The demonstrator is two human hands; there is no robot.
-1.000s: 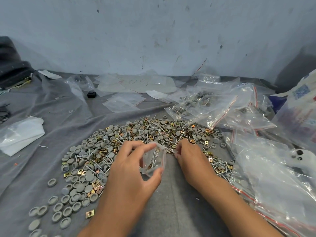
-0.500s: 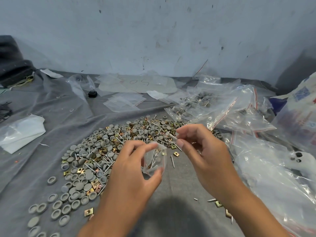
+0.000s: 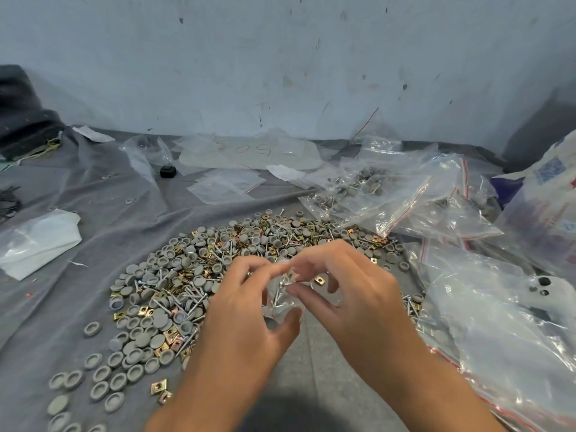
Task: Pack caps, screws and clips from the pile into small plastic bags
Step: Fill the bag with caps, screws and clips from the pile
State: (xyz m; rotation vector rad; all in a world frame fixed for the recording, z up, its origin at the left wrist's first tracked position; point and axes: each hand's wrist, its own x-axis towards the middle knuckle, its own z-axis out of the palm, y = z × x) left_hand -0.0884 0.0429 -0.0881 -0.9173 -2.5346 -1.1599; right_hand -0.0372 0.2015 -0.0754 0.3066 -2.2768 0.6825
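Observation:
A wide pile (image 3: 193,275) of grey round caps, silver screws and brass square clips lies on the grey cloth in the middle. My left hand (image 3: 246,319) holds a small clear plastic bag (image 3: 282,299) between thumb and fingers, its mouth up, with screws inside. My right hand (image 3: 352,294) is at the bag's mouth, its fingertips pinching screws (image 3: 285,280) that point down into the bag. Part of the bag is hidden behind my fingers.
Filled zip bags with red strips (image 3: 405,198) lie at the back right, and more clear bags (image 3: 498,322) cover the right side. Flat empty small bags (image 3: 224,185) sit behind the pile. A white folded bag (image 3: 37,241) lies at the left. A wall closes the back.
My right hand rose from the pile with screws pinched in its fingers and came to the bag's mouth. My left hand kept the bag in place, lifting it slightly.

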